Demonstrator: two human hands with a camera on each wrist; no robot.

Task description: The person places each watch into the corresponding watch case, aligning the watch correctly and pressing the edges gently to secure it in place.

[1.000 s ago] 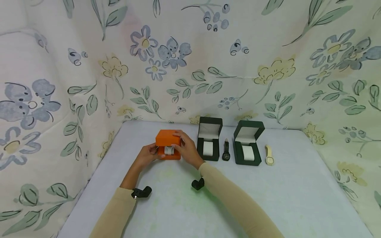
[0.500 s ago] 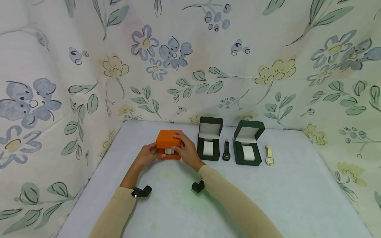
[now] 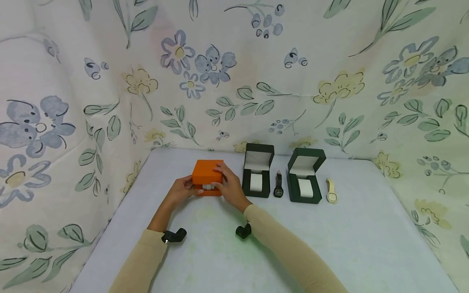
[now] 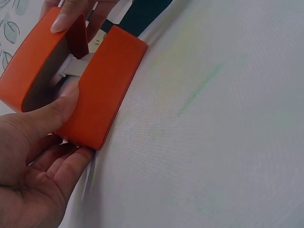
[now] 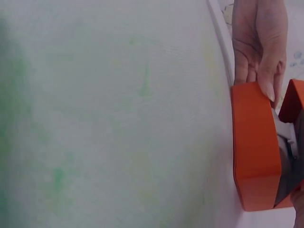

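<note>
An orange watch box stands at the back left of the table, its lid tilted partly down over the base. My left hand grips the left side of the base, thumb over the front edge in the left wrist view. My right hand holds the lid by its right side. Through the narrow gap shows a pale cushion with a light watch strap round it; the rest of the inside is hidden. In the right wrist view the orange base rests on the table.
Right of my hands stands an opened dark box with a white cushion. Beside it lie a black watch, another opened dark green box and a gold watch. A floral cloth hangs behind the table.
The orange lid has swung downward with my right hand, narrowing the gap and covering most of the watch inside. My left hand stays at the base.
</note>
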